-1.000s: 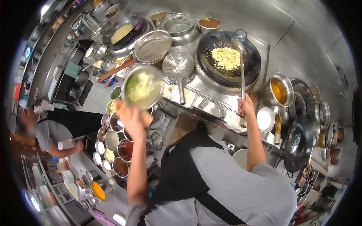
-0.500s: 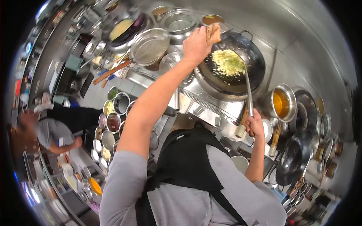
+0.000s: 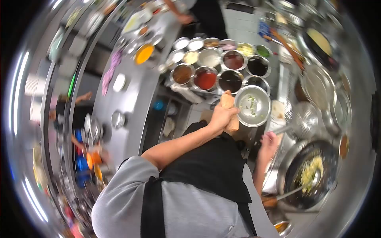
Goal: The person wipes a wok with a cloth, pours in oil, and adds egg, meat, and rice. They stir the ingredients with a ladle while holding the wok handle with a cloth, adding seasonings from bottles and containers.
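My left hand (image 3: 223,118) is closed around a folded tan cloth (image 3: 227,101), in front of my apron. Its fingertips are right at the rim of a metal bowl (image 3: 260,115) with green scraps inside. My right hand (image 3: 269,143) is blurred and looks loosely open, holding nothing that shows. It is close to the handle of a perforated strainer (image 3: 303,119). At the lower right, a black wok (image 3: 291,182) holds pale yellow chopped food (image 3: 312,170) with green bits. A ladle (image 3: 291,193) rests in the wok, its handle lying over the near rim.
Beyond the bowl, metal pots hold red sauce (image 3: 205,80), dark liquid (image 3: 230,81) and other ingredients. A mesh strainer (image 3: 317,89) lies on the stove. A long steel counter (image 3: 127,99) runs along the left. Another person's dark apron (image 3: 208,18) shows at the top.
My view has swung left, away from the wok. My right hand has let go of the ladle. My left hand has left the wok with the cloth and is now at the metal bowl.
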A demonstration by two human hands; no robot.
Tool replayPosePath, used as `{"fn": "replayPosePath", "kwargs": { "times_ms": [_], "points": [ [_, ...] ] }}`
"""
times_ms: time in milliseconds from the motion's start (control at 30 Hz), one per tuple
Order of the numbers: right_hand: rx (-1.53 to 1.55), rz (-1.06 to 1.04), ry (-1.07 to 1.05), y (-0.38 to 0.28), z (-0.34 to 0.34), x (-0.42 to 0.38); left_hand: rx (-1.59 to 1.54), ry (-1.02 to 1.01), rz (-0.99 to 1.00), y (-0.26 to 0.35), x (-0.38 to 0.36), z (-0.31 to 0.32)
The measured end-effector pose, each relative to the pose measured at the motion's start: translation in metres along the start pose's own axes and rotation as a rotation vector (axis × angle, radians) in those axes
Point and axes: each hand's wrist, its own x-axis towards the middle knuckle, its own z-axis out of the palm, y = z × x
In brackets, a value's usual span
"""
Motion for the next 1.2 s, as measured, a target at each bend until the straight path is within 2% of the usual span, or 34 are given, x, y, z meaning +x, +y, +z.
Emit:
{"fn": "replayPosePath", "kwargs": {
  "times_ms": [67,100,133,167,267,333,367,400,433,467,500,533,567,633,700,767,833,900,967,1000,1033,1067,1100,1167,1200],
  "points": [
    [0.005,-0.059,-0.345,-0.003,0.082,-0.005,-0.110,0.173,0.004,0.010,-0.002,-0.050],
    [0.203,0.004,-0.499,-0.021,0.121,-0.013,-0.189,0.274,-0.004,0.016,-0.003,-0.076],
    [0.130,0.023,-0.616,-0.035,0.147,-0.014,-0.217,0.368,-0.026,0.017,0.002,-0.105],
    [0.163,0.049,-0.694,-0.040,0.170,-0.015,-0.322,0.453,0.049,0.003,0.016,-0.140],
    [0.129,0.003,-0.801,-0.048,0.235,-0.022,-0.593,0.692,-0.106,-0.011,0.028,-0.245],
    [0.120,0.075,-0.908,-0.040,0.280,-0.025,-0.711,0.816,-0.231,-0.025,0.029,-0.321],
    [0.105,0.077,-0.937,-0.035,0.305,-0.024,-0.781,0.872,-0.184,-0.044,0.036,-0.364],
    [-0.011,0.034,-0.956,-0.026,0.332,-0.020,-0.854,0.802,-0.252,-0.044,0.031,-0.401],
    [-0.132,-0.005,-0.962,-0.015,0.355,-0.018,-0.993,0.768,-0.155,-0.063,0.030,-0.447],
    [-0.150,-0.017,-0.936,-0.003,0.383,-0.015,-0.944,0.675,-0.070,-0.066,0.022,-0.475],
    [-0.168,-0.035,-0.899,0.013,0.414,-0.009,-0.948,0.840,0.000,-0.059,0.020,-0.492],
    [-0.216,-0.107,-0.843,0.028,0.444,-0.003,-0.948,0.592,0.208,-0.111,0.022,-0.551],
    [-0.261,-0.179,-0.789,0.046,0.472,0.002,-0.962,0.578,0.188,-0.101,0.025,-0.552],
    [-0.358,-0.251,-0.637,0.082,0.521,0.008,-0.965,0.903,0.113,-0.061,0.020,-0.544],
    [-0.510,-0.385,-0.505,0.088,0.558,0.003,-0.866,0.879,0.041,-0.062,0.027,-0.536],
    [-0.522,-0.345,-0.428,0.066,0.578,-0.012,-0.768,0.851,-0.022,-0.071,0.033,-0.516],
    [-0.606,-0.108,-0.306,0.053,0.594,-0.018,-0.415,0.625,-0.061,-0.078,0.041,-0.487],
    [-0.641,-0.108,-0.209,0.062,0.603,-0.015,-0.167,0.507,-0.118,-0.076,0.051,-0.451],
    [-0.676,-0.212,-0.264,0.063,0.601,-0.009,-0.056,0.403,-0.205,-0.072,0.057,-0.416],
    [-0.677,-0.236,-0.251,0.062,0.597,-0.009,-0.022,0.298,-0.118,-0.093,0.066,-0.407],
    [-0.616,-0.301,-0.275,0.059,0.589,-0.008,0.019,0.186,-0.136,-0.089,0.070,-0.394],
    [-0.566,-0.369,-0.291,0.051,0.581,-0.007,0.145,0.176,-0.167,-0.091,0.073,-0.384],
    [-0.481,-0.390,-0.320,0.048,0.572,-0.004,0.282,0.154,-0.187,-0.097,0.076,-0.374],
    [-0.314,-0.331,-0.436,0.011,0.536,0.004,0.521,0.135,-0.060,-0.138,0.094,-0.373],
    [-0.376,-0.340,-0.507,0.000,0.514,0.016,0.419,0.072,-0.044,-0.120,0.094,-0.363]
  ]
}}
